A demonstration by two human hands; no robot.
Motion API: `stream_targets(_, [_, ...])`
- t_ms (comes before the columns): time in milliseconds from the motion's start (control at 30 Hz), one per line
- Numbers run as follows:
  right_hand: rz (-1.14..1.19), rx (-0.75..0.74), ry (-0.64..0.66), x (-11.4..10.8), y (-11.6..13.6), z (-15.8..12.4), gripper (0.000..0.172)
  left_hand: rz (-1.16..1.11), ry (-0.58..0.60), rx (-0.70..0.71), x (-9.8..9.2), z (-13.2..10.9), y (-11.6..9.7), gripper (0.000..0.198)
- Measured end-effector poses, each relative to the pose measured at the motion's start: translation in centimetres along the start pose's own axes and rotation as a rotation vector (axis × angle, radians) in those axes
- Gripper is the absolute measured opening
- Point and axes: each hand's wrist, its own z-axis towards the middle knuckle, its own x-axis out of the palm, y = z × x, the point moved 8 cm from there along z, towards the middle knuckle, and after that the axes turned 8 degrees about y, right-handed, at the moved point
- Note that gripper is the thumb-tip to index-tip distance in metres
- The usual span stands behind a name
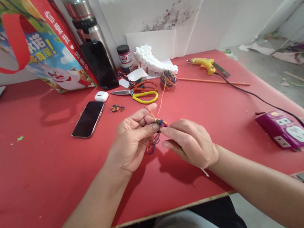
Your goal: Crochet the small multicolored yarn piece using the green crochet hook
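Note:
My left hand (133, 139) and my right hand (192, 142) meet over the middle of the red table (35, 177). Both pinch a small multicoloured cord knot (161, 123) between thumb and fingers. Loops of the same cord (152, 144) hang below my left fingers. An orange strand runs from the knot up to a ball of multicoloured cord (168, 78) farther back. A small finished knot piece (117, 108) lies on the table beyond my left hand.
Yellow-handled scissors (140, 94), a dark phone (88, 119) and a white earbud case (101, 96) lie behind my hands. A glue gun (204, 64), thin stick (212, 81), purple power strip (286, 132), printed bag (33, 44), flask (84, 17) and foam pieces (152, 60) stand around.

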Motion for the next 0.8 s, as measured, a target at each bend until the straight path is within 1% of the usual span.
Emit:
stream_targets(67, [-0.064, 0.044, -0.027, 0.2, 0.3, -0.1, 0.022, 0.005, -0.022, 0.058, 0.2, -0.1, -0.2, 0.041])
stream_targets(133, [-0.108, 0.095, -0.022, 0.7, 0.5, 0.0, 0.022, 0.055, -0.077, 0.144, 0.2, -0.3, -0.5, 0.044])
stream_targets(233, [-0.136, 0.15, 0.017, 1.4, 0.4, 0.1, 0.023, 0.25, -0.175, 0.288, -0.2, -0.8, -1.2, 0.052])
stream_targets(300, [-0.13, 0.171, 0.035, 1.5, 0.4, 0.2, 0.022, 0.398, -0.207, 0.345, -0.3, -1.0, -1.6, 0.055])
stream_targets(467, [-0.112, 0.188, 0.042, 1.2, 0.6, 0.2, 0.019, 0.598, -0.163, 0.436, 0.2, -1.2, -2.1, 0.053])
stream_targets(633, [-0.05, 0.208, 0.02, 0.7, 0.4, 0.0, 0.02, 0.667, -0.104, 0.54, 1.0, -1.5, -2.3, 0.05])
stream_targets(700, [-0.013, 0.205, 0.021, 0.5, 0.2, 0.0, 0.021, 0.68, -0.091, 0.549, 1.3, -1.6, -2.3, 0.05])
stream_targets(800, [0.017, 0.204, 0.034, 0.5, 0.0, 0.1, 0.022, 0.713, -0.125, 0.519, 1.3, -1.9, -2.3, 0.047])
